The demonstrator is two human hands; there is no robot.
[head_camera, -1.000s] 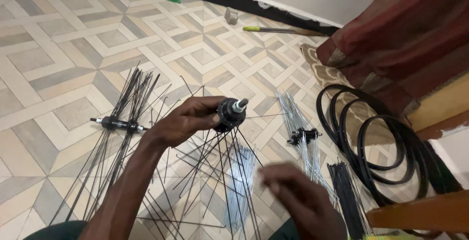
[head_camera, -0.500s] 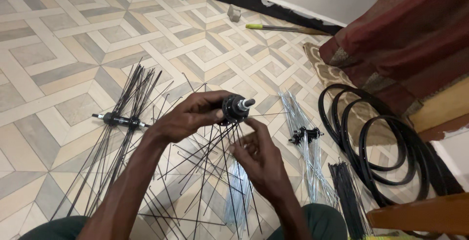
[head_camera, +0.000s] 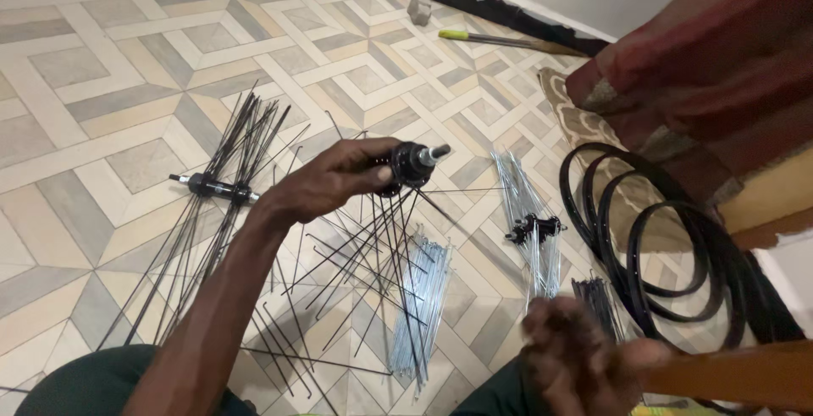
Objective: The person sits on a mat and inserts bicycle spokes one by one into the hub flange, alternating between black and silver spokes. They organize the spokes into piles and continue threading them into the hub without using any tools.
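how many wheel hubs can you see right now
3: one hub held up in the left hand, one on the floor at left, one among the silver spokes at right. Others may be hidden.

Black rims (head_camera: 677,246), silver spoke bundle (head_camera: 423,297), yellow-handled tool (head_camera: 500,39), patterned tile floor (head_camera: 102,69)
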